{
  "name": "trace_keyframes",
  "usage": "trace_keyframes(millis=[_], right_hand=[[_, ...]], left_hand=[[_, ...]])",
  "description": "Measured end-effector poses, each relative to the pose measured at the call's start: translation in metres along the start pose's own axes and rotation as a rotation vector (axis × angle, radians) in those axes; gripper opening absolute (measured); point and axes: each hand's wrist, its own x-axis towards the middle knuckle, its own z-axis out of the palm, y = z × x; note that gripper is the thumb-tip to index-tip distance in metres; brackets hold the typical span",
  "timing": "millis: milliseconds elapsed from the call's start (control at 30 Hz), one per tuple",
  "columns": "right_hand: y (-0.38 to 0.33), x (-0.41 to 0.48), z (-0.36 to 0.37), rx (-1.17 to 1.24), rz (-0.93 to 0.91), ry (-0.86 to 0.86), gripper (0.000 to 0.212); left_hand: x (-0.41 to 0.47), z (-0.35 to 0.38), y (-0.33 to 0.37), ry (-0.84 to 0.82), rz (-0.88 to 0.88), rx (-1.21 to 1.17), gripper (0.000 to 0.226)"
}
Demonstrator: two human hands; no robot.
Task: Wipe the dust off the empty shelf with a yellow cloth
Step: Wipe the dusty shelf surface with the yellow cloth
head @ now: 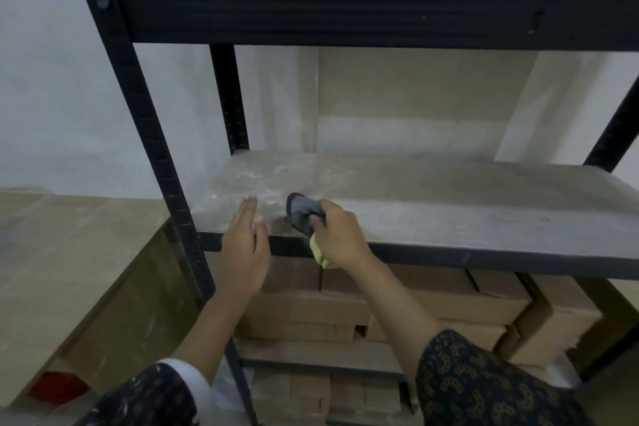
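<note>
The empty shelf (432,197) is a grey dusty board in a black metal rack, with pale dust smears at its left front. My right hand (337,237) is shut on a bunched cloth (304,213). The cloth's upper part looks grey and presses on the shelf near the front edge. A yellow part of the cloth (320,252) hangs below my palm, over the front rail. My left hand (246,247) is flat with fingers straight and holds nothing. It hovers at the shelf's front edge, just left of the cloth.
Black rack uprights (138,107) stand at left and right. The shelf above (345,14) carries dark wrapped bundles. Stacked cardboard boxes (415,308) fill the shelves below. A dusty brown box (69,270) stands left of the rack, and a pale wall is behind.
</note>
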Motion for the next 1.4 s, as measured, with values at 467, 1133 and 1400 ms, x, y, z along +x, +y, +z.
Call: trace_keyframes(millis=[467, 1133, 1400], right_hand=[[0.061, 0.033, -0.05, 0.224, 0.133, 0.303, 0.034], [0.12, 0.051, -0.05, -0.421, -0.019, 0.005, 0.046], [0.123, 0.052, -0.045, -0.421, -0.002, 0.045, 0.046]], left_hand=[[0.014, 0.068, 0.074, -0.348, 0.118, 0.351, 0.056], [0.051, 0.046, -0.01, -0.231, -0.119, 0.79, 0.04], [0.038, 0.124, 0.065, -0.309, 0.287, 0.638, 0.039]])
